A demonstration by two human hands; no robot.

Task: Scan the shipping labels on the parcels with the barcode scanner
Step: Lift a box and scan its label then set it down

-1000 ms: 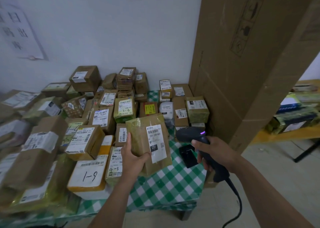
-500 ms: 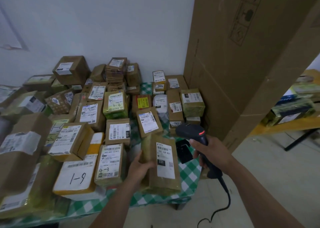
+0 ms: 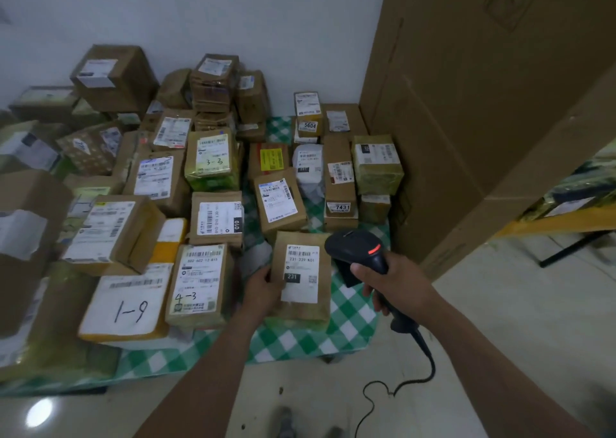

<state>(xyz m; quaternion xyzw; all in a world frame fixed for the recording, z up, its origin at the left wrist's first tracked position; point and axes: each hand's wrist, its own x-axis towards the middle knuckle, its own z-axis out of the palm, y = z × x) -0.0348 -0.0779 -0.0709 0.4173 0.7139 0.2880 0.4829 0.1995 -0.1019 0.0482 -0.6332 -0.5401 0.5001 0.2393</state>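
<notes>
Head: two hands [image 3: 263, 287] [image 3: 396, 281], one scanner [image 3: 356, 247], one 231 parcel [image 3: 301, 271]

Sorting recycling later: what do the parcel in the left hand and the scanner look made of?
Parcel: seemingly brown kraft paper, matte and creased, with a white paper label. Scanner: apparently black moulded plastic, faint sheen, red light lit.

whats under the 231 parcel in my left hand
Green-and-white checked tablecloth shows around the lower and right edges of the 231 parcel. The left hand grips its left edge. Anything directly beneath is covered by the parcel itself.
</notes>
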